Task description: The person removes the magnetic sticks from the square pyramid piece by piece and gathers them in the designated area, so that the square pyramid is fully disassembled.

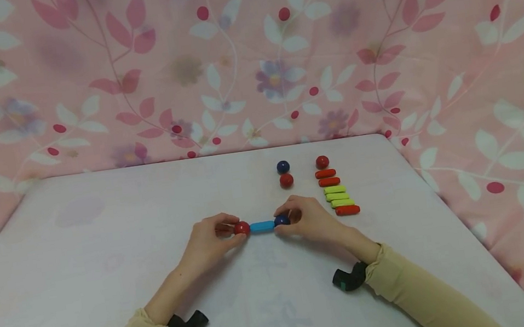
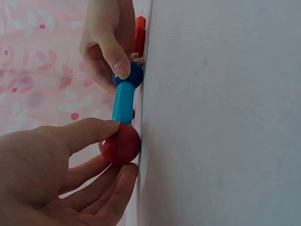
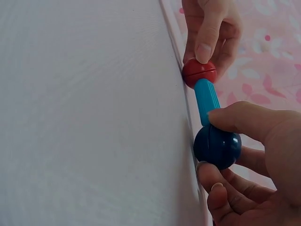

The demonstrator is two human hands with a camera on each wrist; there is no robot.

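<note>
A light blue ridged rod [image 1: 262, 226] lies level over the white table, with a red ball [image 1: 242, 229] at its left end and a dark blue ball [image 1: 281, 221] at its right end. My left hand [image 1: 212, 240] pinches the red ball between thumb and fingers. On the other side, my right hand [image 1: 310, 219] pinches the dark blue ball. Both wrist views show the rod [image 2: 123, 103] meeting each ball; the red ball [image 3: 199, 73] has a seam line around it.
Behind the right hand stand another dark blue ball [image 1: 283, 166] and a red ball [image 1: 286, 180]. Further right, a column holds a red ball [image 1: 322, 162], red rods [image 1: 329, 181] and yellow-green rods [image 1: 337, 196]. Floral cloth [image 1: 227, 52] hangs behind the table [image 1: 101, 223].
</note>
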